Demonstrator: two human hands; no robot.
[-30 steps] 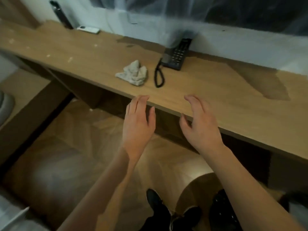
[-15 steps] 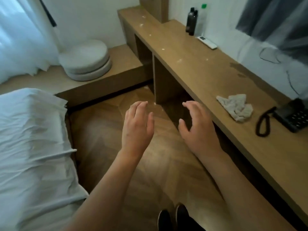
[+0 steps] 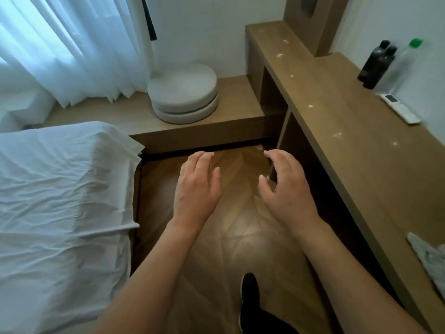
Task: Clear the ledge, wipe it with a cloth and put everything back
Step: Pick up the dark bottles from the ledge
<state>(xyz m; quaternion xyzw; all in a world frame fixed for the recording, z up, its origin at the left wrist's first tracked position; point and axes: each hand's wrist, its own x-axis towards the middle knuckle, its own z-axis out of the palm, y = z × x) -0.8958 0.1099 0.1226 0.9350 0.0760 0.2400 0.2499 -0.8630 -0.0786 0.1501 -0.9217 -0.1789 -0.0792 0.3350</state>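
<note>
The long wooden ledge (image 3: 356, 145) runs along the right wall, flecked with pale crumbs. At its far end stand two dark bottles (image 3: 376, 65) and a clear bottle with a green cap (image 3: 407, 61), with a white remote (image 3: 399, 108) lying just in front of them. A crumpled grey cloth (image 3: 431, 259) lies on the ledge at the right edge of view. My left hand (image 3: 196, 189) and my right hand (image 3: 285, 191) hover over the floor, left of the ledge, fingers loosely spread and holding nothing.
A bed with white sheets (image 3: 60, 213) fills the left side. Two stacked round cushions (image 3: 184, 92) sit on a low wooden platform (image 3: 115, 114) under white curtains (image 3: 72, 44). A narrow strip of wood floor (image 3: 228, 237) runs between bed and ledge.
My view has swung left along the ledge: the phone has left the view and the cloth has slid to the right edge. Both hands stay raised and hold nothing.
</note>
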